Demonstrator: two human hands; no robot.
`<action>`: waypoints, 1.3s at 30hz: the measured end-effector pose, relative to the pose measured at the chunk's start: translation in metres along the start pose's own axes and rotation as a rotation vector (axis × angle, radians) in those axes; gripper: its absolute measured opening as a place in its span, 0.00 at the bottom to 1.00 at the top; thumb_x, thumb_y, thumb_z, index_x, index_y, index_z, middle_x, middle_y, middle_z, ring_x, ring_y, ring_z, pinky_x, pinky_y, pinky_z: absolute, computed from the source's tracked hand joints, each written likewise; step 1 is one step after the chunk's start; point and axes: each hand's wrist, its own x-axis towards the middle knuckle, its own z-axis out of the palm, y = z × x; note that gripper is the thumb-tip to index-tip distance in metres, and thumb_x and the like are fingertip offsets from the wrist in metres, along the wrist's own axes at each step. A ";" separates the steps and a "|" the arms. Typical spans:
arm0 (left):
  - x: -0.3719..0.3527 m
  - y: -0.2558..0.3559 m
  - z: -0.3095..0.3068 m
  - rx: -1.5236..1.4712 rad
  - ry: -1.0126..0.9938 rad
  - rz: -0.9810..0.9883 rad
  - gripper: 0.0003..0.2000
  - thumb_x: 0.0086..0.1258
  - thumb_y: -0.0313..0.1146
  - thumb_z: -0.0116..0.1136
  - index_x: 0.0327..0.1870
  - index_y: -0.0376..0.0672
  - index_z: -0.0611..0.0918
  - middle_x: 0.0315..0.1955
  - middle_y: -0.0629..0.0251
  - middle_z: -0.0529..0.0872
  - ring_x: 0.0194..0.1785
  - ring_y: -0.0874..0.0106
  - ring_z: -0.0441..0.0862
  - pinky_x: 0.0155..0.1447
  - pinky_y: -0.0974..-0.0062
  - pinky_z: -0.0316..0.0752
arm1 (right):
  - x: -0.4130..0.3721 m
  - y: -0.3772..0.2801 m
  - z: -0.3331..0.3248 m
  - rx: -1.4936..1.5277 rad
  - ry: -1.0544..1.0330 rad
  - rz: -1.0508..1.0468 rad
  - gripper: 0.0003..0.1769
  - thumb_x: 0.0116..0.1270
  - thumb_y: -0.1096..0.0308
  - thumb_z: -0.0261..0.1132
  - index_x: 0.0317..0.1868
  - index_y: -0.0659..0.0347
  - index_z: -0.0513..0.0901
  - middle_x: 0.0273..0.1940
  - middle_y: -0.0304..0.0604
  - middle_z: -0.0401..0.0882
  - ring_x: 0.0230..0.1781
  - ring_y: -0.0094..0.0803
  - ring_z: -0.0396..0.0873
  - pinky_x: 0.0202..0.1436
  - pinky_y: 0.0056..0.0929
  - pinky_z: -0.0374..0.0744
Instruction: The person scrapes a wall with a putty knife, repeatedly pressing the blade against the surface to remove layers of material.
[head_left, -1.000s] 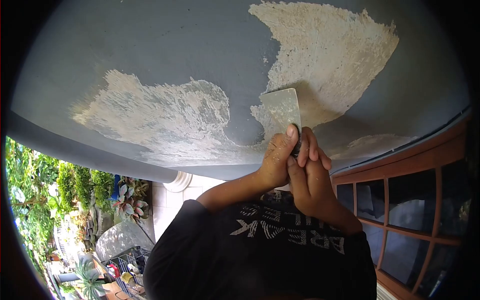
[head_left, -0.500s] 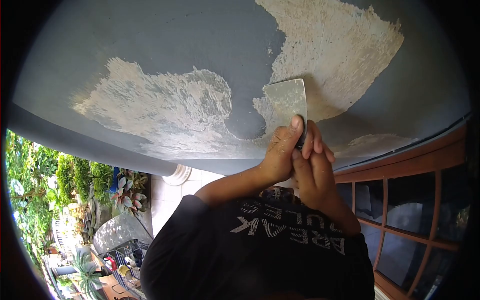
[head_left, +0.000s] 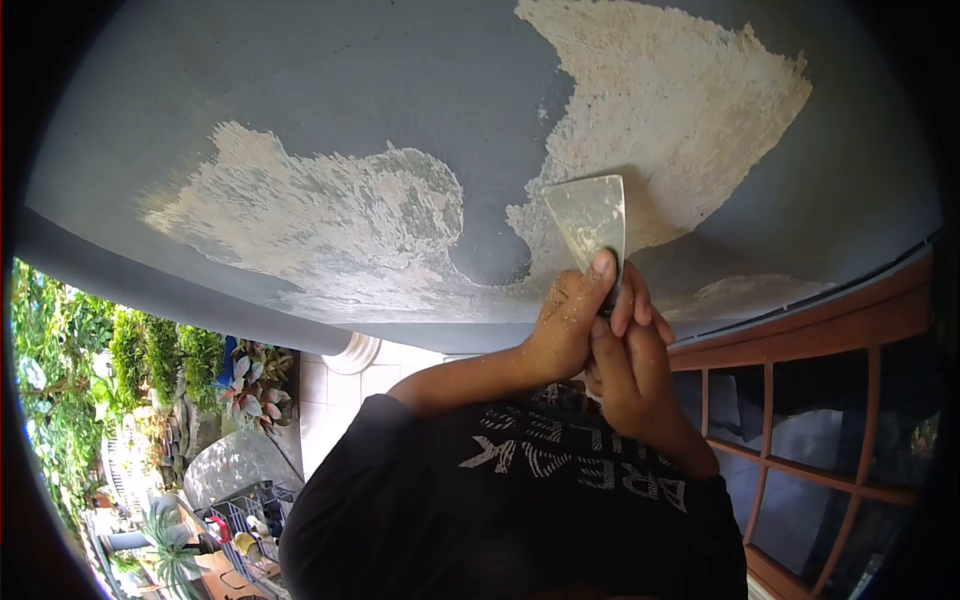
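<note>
Scraper (head_left: 590, 220) | blade above fists, against ceiling (head_left: 330, 80) | left hand (head_left: 565, 325), right hand (head_left: 628, 375) clamped on handle

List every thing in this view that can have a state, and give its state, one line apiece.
scraper: blade pressed against the ceiling, gripped by both hands
left hand: shut on scraper, thumb on the blade, dusty
right hand: shut on scraper, around its handle
ceiling paint: partly scraped off, bare pale patches showing
</note>
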 end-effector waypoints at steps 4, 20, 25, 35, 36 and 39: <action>0.001 0.004 -0.008 0.009 0.049 -0.013 0.29 0.78 0.54 0.29 0.18 0.41 0.65 0.27 0.59 0.72 0.37 0.58 0.84 0.48 0.64 0.78 | 0.014 0.014 0.009 -0.215 0.073 -0.310 0.05 0.70 0.75 0.54 0.40 0.68 0.69 0.36 0.51 0.72 0.35 0.35 0.75 0.38 0.32 0.73; 0.001 0.003 0.000 0.003 0.039 0.004 0.29 0.79 0.52 0.30 0.20 0.38 0.68 0.28 0.58 0.76 0.38 0.61 0.84 0.43 0.71 0.79 | 0.006 0.010 0.001 -0.182 0.019 -0.246 0.05 0.70 0.74 0.54 0.40 0.68 0.69 0.32 0.49 0.72 0.32 0.31 0.75 0.33 0.31 0.72; 0.004 0.012 -0.009 -0.044 0.071 0.064 0.29 0.78 0.54 0.32 0.21 0.39 0.69 0.28 0.58 0.76 0.37 0.60 0.84 0.44 0.70 0.79 | 0.022 0.012 0.011 -0.357 0.115 -0.494 0.05 0.70 0.74 0.55 0.39 0.69 0.71 0.32 0.51 0.73 0.32 0.35 0.75 0.33 0.33 0.72; 0.000 0.011 -0.008 -0.028 -0.055 -0.098 0.29 0.78 0.52 0.31 0.19 0.39 0.68 0.29 0.57 0.74 0.39 0.57 0.83 0.50 0.61 0.78 | 0.006 0.017 0.005 -0.096 0.016 -0.203 0.06 0.71 0.76 0.52 0.45 0.69 0.67 0.29 0.42 0.73 0.25 0.21 0.73 0.28 0.21 0.71; 0.000 0.012 -0.008 -0.023 -0.049 -0.103 0.29 0.78 0.52 0.30 0.19 0.39 0.67 0.29 0.57 0.74 0.39 0.57 0.83 0.50 0.61 0.78 | 0.006 0.017 0.006 -0.122 0.021 -0.217 0.06 0.71 0.75 0.53 0.45 0.69 0.68 0.30 0.43 0.73 0.27 0.23 0.74 0.29 0.23 0.72; 0.002 0.011 -0.019 -0.061 0.003 0.040 0.29 0.78 0.52 0.30 0.20 0.39 0.68 0.28 0.58 0.75 0.39 0.60 0.84 0.47 0.67 0.79 | 0.021 0.012 0.011 -0.262 -0.007 -0.329 0.07 0.71 0.74 0.54 0.45 0.69 0.69 0.34 0.48 0.73 0.32 0.30 0.76 0.34 0.29 0.74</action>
